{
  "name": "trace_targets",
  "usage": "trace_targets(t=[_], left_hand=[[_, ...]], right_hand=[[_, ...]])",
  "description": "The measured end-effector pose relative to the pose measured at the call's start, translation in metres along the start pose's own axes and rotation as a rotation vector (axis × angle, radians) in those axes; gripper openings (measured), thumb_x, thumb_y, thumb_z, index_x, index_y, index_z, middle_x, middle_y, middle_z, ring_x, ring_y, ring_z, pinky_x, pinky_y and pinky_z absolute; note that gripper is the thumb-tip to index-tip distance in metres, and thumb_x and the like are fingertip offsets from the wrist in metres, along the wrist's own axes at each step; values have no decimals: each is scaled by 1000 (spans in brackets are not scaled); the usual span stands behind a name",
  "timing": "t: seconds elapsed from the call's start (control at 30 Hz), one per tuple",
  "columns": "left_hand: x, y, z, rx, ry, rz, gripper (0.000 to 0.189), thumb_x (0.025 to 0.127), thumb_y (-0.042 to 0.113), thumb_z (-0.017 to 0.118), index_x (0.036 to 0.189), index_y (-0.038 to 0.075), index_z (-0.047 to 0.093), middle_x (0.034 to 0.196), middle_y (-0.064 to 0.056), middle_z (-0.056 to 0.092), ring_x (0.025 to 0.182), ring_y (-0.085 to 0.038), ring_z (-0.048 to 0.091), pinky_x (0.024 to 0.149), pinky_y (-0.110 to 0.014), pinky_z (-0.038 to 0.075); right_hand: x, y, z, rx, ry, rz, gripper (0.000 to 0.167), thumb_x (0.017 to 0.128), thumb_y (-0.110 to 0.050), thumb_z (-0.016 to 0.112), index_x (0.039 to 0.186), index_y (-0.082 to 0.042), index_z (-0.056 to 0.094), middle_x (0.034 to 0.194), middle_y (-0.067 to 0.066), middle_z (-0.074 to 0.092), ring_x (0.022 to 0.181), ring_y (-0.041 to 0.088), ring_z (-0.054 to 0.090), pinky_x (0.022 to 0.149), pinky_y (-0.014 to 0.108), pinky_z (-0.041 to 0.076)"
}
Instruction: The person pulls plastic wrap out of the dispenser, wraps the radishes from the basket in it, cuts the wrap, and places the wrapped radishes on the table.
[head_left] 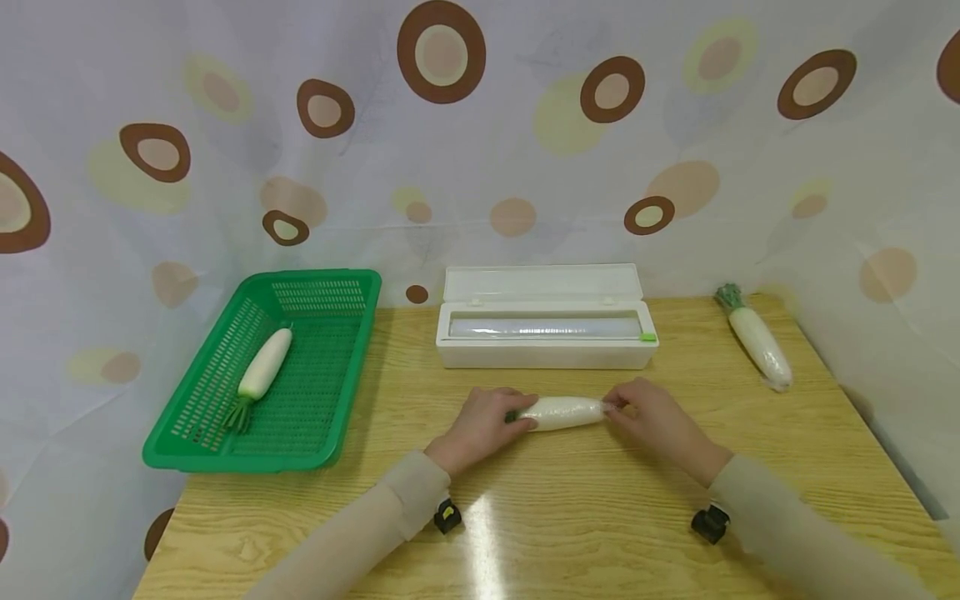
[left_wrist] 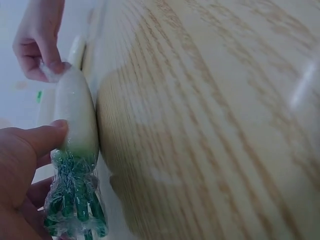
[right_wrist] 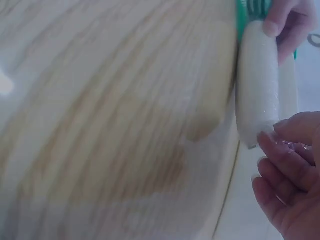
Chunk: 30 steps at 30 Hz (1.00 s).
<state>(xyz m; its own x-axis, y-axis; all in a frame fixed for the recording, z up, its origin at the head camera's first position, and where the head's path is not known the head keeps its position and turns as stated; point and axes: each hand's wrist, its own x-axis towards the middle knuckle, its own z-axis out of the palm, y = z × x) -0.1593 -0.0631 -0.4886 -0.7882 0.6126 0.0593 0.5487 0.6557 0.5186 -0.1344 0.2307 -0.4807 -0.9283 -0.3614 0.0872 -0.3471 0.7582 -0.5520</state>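
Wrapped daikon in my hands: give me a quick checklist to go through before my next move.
1. Left hand on the daikon at its leafy end: ok.
2. Right hand pinching the plastic film at the tip: ok.
3. Leaves covered by film: ok, as the left wrist view shows.
4. Film smoothed flat at the tip: not ok, a loose end sits between the fingers.
5. Underside sealed: cannot tell, hidden.
6. Film dispenser lid closed: not ok, it stands open behind the daikon.
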Motion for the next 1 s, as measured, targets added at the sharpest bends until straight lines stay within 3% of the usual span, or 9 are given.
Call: trace_targets(t=[0.2,0.4,0.53,0.67,0.8,1.0], left_hand=[[2,-1,-1,40,-10,-6,43,101,36,70,139,15,69,131,-5,72,118,-24,69,98,-49,48],[4,-4,-2,42,-4,11,41,101,34,70,138,15,69,130,-5,73,116,-23,70,100,-47,50],[4,-4,-3,12,-10,14,42,101,33,71,138,14,69,130,-6,73,115,-24,70,98,-44,53],[4,-5,-1,1,-2,2,42,100,34,73,137,15,70,130,-4,73,117,-22,69,99,-41,53],[4,-6,1,-31,23,-27,41,97,34,75,134,16,72,129,-1,73,118,-19,69,100,-39,53],[4,-7,2,-78,39,-38,39,95,34,78,131,17,74,125,0,75,113,-20,71,96,-39,54]], right_hand=[[-3,5,-3,88,-52,-4,17,102,-13,66,115,-3,73,106,4,72,96,20,67,83,44,56],[-8,18,-10,166,-84,-23,26,106,-4,56,124,-4,74,117,9,75,93,8,63,76,30,54],[-5,22,-9,190,-96,15,21,104,-14,64,121,-7,75,108,1,75,95,6,64,80,28,55],[0,19,-4,192,-92,37,13,101,-18,71,111,-11,75,95,-6,72,87,7,63,78,28,54],[3,17,1,210,-79,39,5,100,-15,72,105,-14,70,92,-7,68,86,8,62,78,29,53],[2,17,7,242,-69,36,8,99,-15,73,104,-14,66,91,-6,65,84,9,60,76,28,52]])
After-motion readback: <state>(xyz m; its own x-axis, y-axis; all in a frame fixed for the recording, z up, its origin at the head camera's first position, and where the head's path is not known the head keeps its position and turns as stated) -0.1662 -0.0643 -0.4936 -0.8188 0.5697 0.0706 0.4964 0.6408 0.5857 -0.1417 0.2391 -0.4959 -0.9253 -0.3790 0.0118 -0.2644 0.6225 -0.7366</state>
